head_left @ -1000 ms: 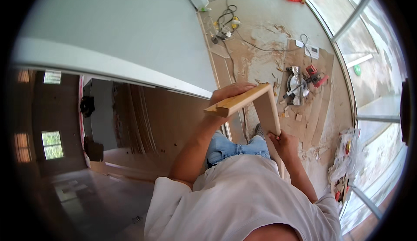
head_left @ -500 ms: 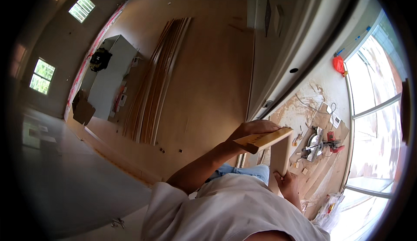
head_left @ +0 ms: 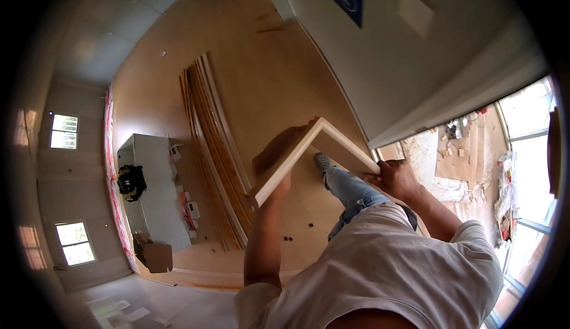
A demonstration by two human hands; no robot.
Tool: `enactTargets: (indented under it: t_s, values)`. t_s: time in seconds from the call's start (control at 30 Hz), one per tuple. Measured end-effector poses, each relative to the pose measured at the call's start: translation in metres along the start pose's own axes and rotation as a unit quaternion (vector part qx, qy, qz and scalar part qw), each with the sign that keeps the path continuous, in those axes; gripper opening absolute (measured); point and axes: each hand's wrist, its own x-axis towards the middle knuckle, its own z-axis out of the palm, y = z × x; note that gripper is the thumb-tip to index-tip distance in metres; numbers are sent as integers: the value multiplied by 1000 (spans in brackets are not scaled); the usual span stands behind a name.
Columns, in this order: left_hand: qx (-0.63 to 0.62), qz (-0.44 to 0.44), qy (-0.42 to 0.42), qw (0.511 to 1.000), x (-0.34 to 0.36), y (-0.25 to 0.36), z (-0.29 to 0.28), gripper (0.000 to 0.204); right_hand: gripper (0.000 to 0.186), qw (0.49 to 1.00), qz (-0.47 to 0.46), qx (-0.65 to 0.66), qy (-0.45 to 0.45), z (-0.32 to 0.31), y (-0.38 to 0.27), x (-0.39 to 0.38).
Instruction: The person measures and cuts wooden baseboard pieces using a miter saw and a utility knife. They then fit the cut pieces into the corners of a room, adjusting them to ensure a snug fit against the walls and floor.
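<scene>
A pale wooden frame piece (head_left: pixel 347 145), two boards joined in an inverted V, is held in front of my body. My left hand (head_left: pixel 273 154) grips its left arm from behind, partly hidden by the board. My right hand (head_left: pixel 395 176) is closed on the lower end of its right arm, thumb near the edge. Below the frame show my jeans (head_left: pixel 350 189) and one patterned shoe (head_left: pixel 322 163).
Long wooden strips (head_left: pixel 205 139) lie on the brown floor (head_left: pixel 285 80). To their left is a grey cabinet (head_left: pixel 160 198) with a black bag (head_left: pixel 132 180). A white door (head_left: pixel 415 68) with a blue sign rises right, near a cardboard-strewn floor (head_left: pixel 463 163) beside glazed panels (head_left: pixel 528 186).
The view has turned into the room with the wooden strips, moving the cluttered floor to the far right. The frame, still in both hands, now points its corner upward at the middle.
</scene>
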Motion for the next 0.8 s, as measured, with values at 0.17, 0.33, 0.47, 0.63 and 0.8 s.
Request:
enactTargets:
  t_s: [0.17, 0.33, 0.47, 0.63, 0.8]
  values:
    - [-6, 1, -23, 1000, 81, -85, -69, 30, 45, 999, 12, -17, 29, 85, -19, 107]
    - [-64, 8, -23, 998, 185, -135, -171, 26, 43, 1000, 1, 4, 16, 119, -87, 254]
    - [-79, 14, -1, 997, 264, -170, -251, 24, 38, 1000, -17, 8, 21, 146, -129, 365]
    - [-39, 64, -5, 997, 363, -236, -344, 20, 44, 1000, 8, 13, -13, 192, -170, 506]
    - [-173, 31, 72, 982, 451, -331, -440, 29, 46, 1000, 8, -11, 8, 257, -206, 645]
